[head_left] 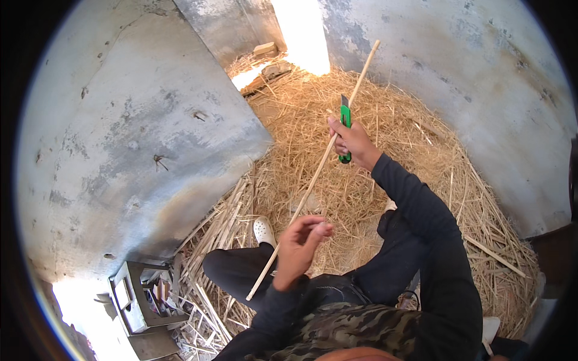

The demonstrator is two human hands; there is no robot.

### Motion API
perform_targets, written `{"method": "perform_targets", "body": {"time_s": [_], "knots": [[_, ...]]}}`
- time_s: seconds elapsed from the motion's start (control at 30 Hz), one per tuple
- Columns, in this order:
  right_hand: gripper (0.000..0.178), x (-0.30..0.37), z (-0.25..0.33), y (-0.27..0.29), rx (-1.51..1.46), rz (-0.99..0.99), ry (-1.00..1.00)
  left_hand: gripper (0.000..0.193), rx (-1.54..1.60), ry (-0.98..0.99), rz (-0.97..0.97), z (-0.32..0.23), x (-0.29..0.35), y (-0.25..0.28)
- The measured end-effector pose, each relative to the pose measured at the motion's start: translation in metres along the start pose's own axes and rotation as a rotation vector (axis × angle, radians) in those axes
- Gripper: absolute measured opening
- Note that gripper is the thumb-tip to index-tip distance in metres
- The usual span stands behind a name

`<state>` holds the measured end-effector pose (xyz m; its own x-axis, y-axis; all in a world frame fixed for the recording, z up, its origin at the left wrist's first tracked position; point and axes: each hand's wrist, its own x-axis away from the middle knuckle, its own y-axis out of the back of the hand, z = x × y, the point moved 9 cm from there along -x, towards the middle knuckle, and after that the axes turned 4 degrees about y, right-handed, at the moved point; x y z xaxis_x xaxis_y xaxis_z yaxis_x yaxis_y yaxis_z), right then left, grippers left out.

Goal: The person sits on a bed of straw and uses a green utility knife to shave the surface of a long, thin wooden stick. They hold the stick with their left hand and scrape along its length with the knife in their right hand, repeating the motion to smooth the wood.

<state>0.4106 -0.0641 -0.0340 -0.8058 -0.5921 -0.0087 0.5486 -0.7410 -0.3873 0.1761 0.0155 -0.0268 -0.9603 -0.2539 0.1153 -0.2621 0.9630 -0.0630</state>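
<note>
My right hand is closed round a green utility knife, its blade out and pointing away from me. The same hand also grips a long, thin pale wooden stick. This stick slants from the upper right, past the knife, down to my left knee. My left hand is beside the stick's lower half, which passes behind it. Its fingers are curled in toward the thumb; whatever lies between them, if anything, is too small to make out.
Straw-like shavings cover the floor, with split sticks piled at the left. Worn grey walls stand on both sides. A wooden box holding small items is at the lower left. A white shoe shows by my bent leg.
</note>
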Motion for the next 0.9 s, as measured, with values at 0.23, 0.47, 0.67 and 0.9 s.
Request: {"method": "perform_targets", "body": {"time_s": [0.23, 0.47, 0.67, 0.9], "knots": [[0.038, -0.001, 0.006, -0.002, -0.060, 0.115, -0.009, 0.029, -0.248, -0.010, 0.265, 0.008, -0.026, 0.017], [0.058, 0.005, 0.022, -0.005, 0.882, -0.020, 0.306, 0.030, -0.134, 0.007, 0.051, 0.010, -0.028, 0.021], [0.071, 0.060, 0.023, -0.072, 1.450, 0.146, 0.635, 0.034, -0.374, -0.081, -0.027, -0.024, -0.028, 0.029], [0.072, 0.068, 0.036, -0.087, 1.431, 0.120, 0.943, 0.037, -0.494, -0.110, -0.140, -0.039, 0.010, 0.023]]}}
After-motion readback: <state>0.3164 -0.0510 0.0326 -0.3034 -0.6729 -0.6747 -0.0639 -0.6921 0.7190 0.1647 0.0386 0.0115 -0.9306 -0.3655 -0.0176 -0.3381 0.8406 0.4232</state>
